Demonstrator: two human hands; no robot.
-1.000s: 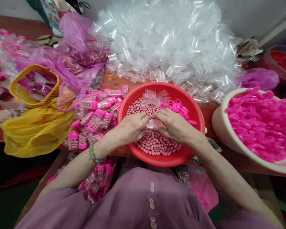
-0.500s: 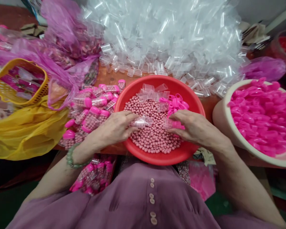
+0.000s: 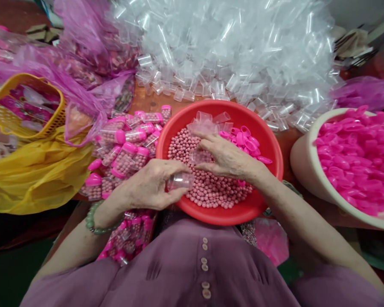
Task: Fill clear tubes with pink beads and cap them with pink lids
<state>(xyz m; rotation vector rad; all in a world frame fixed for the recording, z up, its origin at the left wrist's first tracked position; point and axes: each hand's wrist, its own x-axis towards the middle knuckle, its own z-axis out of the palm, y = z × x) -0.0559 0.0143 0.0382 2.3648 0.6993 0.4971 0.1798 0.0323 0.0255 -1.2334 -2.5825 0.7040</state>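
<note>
A red basin [image 3: 265, 140] in front of me holds small pink beads [image 3: 211, 192], a few clear vials and several pink caps [image 3: 246, 143]. My left hand [image 3: 147, 187] is closed around a clear plastic vial [image 3: 180, 181] at the basin's near left rim. My right hand [image 3: 227, 157] lies over the beads in the middle of the basin, its fingers curled on a second clear vial [image 3: 196, 157] pressed into the beads.
A big heap of empty clear vials [image 3: 230, 47] fills the back. Filled, pink-capped vials [image 3: 124, 149] lie left of the basin. A cream bowl of pink caps [image 3: 355, 149] stands at the right. A yellow basket [image 3: 25, 106] and yellow bag [image 3: 38, 175] sit at the left.
My left hand has drawn back to the basin's near rim with its vial. My right hand has moved left and farther in, from the caps onto the beads.
</note>
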